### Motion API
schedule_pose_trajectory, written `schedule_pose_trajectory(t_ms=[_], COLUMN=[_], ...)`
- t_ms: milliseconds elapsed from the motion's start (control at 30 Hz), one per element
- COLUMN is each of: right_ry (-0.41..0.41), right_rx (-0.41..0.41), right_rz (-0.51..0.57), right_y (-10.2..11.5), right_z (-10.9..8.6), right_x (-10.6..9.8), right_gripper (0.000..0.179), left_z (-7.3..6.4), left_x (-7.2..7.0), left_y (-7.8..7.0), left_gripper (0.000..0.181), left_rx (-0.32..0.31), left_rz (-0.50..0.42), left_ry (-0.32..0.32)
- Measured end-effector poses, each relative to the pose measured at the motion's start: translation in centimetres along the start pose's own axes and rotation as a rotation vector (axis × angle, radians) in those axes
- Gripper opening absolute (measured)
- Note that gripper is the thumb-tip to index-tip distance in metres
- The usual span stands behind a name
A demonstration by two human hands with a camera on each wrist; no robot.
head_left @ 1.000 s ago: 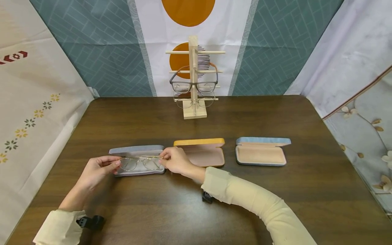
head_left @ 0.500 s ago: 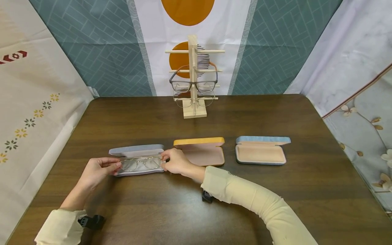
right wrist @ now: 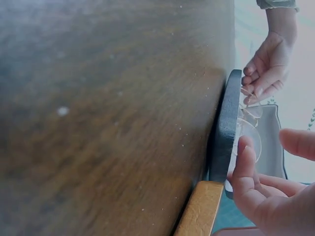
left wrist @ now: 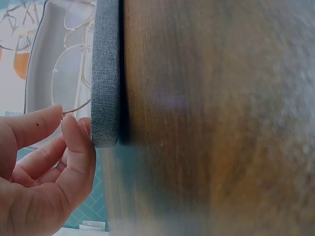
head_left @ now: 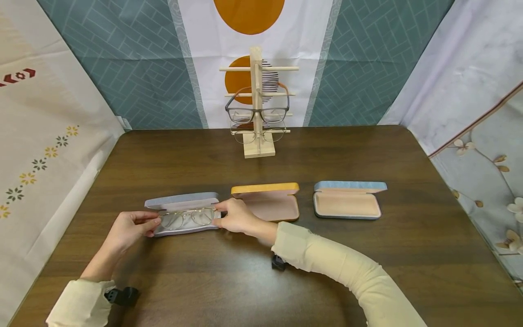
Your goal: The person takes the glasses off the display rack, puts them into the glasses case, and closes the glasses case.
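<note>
A pair of thin gold-rimmed glasses (head_left: 202, 217) lies low over the pale inside of an open grey-blue glasses case (head_left: 181, 198), at the left of the table. My left hand (head_left: 132, 229) pinches the glasses' left end between thumb and index finger; the left wrist view shows the gold frame (left wrist: 53, 78) meeting those fingertips. At the other end of the case is my right hand (head_left: 239, 217). Its thumb (right wrist: 298, 142) stands apart from the index finger in the right wrist view, and the index fingertip overlaps a lens there.
An open yellow case (head_left: 265, 188) stands right beside my right hand, and an open light-blue case (head_left: 347, 206) farther right. Behind them a wooden display stand (head_left: 256, 81) carries dark-framed glasses (head_left: 257, 110) above a thin-rimmed pair (head_left: 244, 137). Cloth hangs around the table (head_left: 229, 281).
The glasses have settled slightly lower into the grey-blue case, tilting a little on the way. Both hands stay at its two ends, with only small finger movements.
</note>
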State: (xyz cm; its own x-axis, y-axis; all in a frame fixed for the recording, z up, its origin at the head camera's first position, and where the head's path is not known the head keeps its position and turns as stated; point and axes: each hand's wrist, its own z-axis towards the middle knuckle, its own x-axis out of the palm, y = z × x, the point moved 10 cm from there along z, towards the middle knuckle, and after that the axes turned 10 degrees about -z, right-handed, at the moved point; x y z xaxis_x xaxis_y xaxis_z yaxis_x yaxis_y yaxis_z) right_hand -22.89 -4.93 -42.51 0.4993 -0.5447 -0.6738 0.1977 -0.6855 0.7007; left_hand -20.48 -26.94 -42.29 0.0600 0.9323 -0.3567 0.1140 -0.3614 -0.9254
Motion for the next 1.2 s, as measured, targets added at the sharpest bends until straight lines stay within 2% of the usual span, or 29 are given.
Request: schedule_pose_trajectory(t_ms=[233,433,700,833,933,1200], right_ry=[0.012,-0.011,-0.084,-0.108,-0.108,-0.136], right_rx=[-0.026,-0.118,-0.193,-0.219,-0.233,-0.275], right_rz=[0.093,0.099,0.113,0.153,0.206,0.28], right_y=[0.0,0.8,0.9,0.7,0.5,0.1], right_z=[-0.6,-1.7,-2.9,-3.5,-3.9,-4.8], right_x=[-0.5,-1.7,-3.4,-4.2,-4.7,-6.6], right_gripper=[0.046,0.042,0.033,0.028,0.025,0.022], left_z=[-0.3,-0.9,-1.6,-1.7,-1.9,-1.7], left_x=[-0.2,0.2,1.9,2.6,3.2,4.1], left_y=[-0.5,-1.5,-4.2,-5.5,-6.7,-8.8], left_gripper=[0.034,0.03,0.021,0.02,0.017,0.014], left_rx=[0.004,0.014,0.122,0.154,0.202,0.291], left_rz=[0.061,0.101,0.077,0.041,0.028,-0.004], left_ry=[-0.005,0.01,0.058,0.07,0.078,0.065])
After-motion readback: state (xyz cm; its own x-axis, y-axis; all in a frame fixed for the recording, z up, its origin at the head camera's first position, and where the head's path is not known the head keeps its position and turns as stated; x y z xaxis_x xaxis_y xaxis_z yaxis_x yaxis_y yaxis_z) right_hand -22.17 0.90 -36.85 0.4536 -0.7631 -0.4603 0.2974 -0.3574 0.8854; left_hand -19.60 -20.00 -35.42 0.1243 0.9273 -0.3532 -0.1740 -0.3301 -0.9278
